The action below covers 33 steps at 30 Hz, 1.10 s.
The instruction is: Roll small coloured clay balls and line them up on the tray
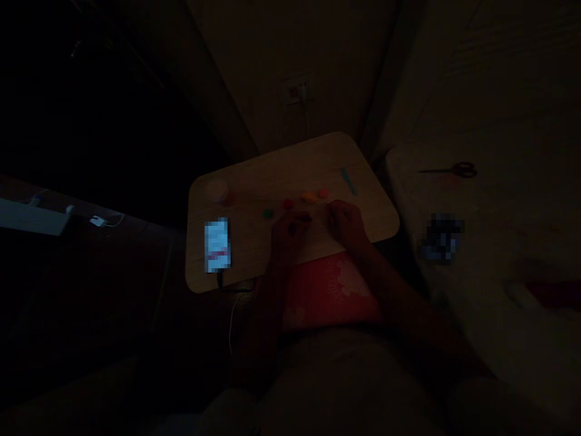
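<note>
The scene is very dark. Both my hands rest on a small wooden lap table (254, 181). My left hand (290, 233) is curled, fingers closed round a small dark thing I cannot make out. My right hand (345, 223) is also curled, fingertips pressed to the tabletop. Just beyond the hands lie small lumps in a row: a green one (268, 213), a red one (288, 204), an orange one (309, 197) and another red one (322, 194). A thin blue tool (349, 180) lies farther back on the right.
A lit phone (216, 244) lies on the table's left part, a cable running off its near end. A small round container (216, 190) stands at the back left. Scissors (454, 170) lie on the bedding to the right. A wall socket (297, 92) sits behind the table.
</note>
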### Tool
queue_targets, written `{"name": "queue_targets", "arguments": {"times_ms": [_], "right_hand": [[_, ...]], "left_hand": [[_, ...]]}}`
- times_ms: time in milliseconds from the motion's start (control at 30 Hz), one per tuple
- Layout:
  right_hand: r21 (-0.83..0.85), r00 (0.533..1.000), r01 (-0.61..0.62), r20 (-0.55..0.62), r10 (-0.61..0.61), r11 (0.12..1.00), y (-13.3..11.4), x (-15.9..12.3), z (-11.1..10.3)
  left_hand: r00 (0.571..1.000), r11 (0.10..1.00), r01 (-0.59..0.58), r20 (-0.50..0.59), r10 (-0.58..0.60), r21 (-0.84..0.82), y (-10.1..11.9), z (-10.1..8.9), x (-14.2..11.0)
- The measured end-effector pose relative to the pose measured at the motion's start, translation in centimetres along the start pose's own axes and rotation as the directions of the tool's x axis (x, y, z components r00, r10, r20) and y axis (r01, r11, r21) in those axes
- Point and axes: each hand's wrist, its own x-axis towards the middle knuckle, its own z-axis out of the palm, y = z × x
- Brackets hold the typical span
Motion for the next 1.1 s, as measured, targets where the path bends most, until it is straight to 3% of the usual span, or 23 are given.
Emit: {"name": "queue_targets", "arguments": {"times_ms": [133,433,1100], "right_hand": [[-0.037,0.999,0.020,-0.043,-0.021,0.999,0.13,0.19,-0.02],[0.124,0.999,-0.022,-0.044,0.027,0.992,0.40,0.31,0.44],[0.053,0.996,-0.074,-0.046,0.076,0.996,0.89,0.11,0.41]], "left_hand": [[1.000,1.000,-0.015,0.006,0.015,0.010,-0.04,0.00,0.01],[0.999,0.999,-0.047,0.008,0.047,0.026,-0.12,-0.14,-0.04],[1.000,1.000,-0.019,0.025,0.019,-0.020,0.26,-0.20,-0.25]]}}
